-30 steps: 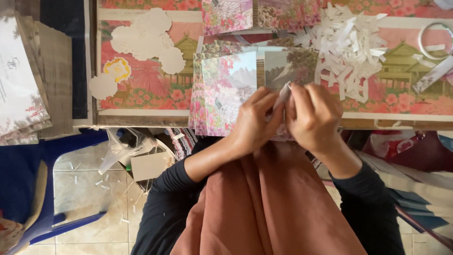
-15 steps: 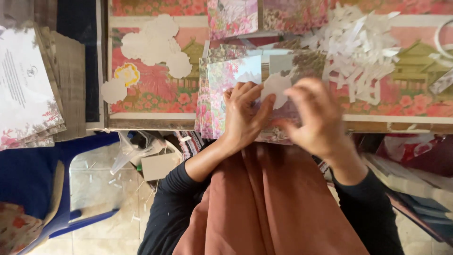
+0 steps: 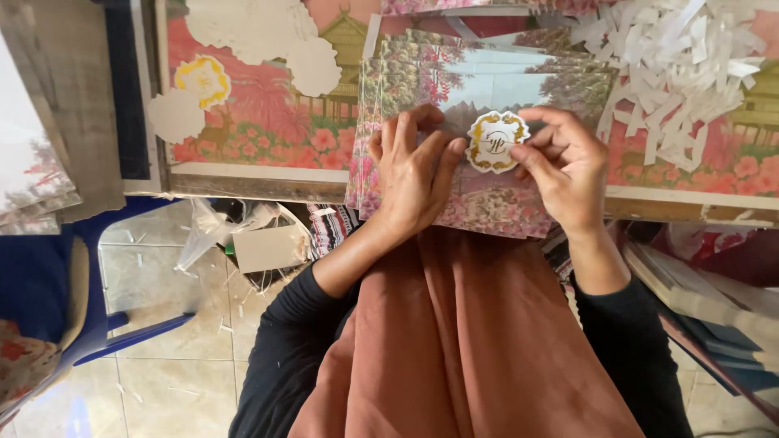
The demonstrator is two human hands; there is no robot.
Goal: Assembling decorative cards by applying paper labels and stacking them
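Note:
A small scalloped white seal with a gold border (image 3: pixel 496 141) is pinched between the fingertips of both hands, just above a stack of flowery pink printed cards (image 3: pixel 487 81). My left hand (image 3: pixel 410 174) lies flat on the stack's left part, its fingertips at the seal's left edge. From the right, my right hand (image 3: pixel 568 166) holds the seal with thumb and fingers. The stack overhangs the table's near edge above my lap.
A heap of white paper strips (image 3: pixel 677 77) lies at the table's right. Blank scalloped cut-outs (image 3: pixel 251 32) lie at the left. More printed cards (image 3: pixel 32 170) sit on a blue chair (image 3: pixel 73 324). Scraps and a small box (image 3: pixel 268 247) litter the tiled floor.
The hands were bunched together peeling something white; now they have spread apart, and the seal shows face up over the cards. The camera has moved closer.

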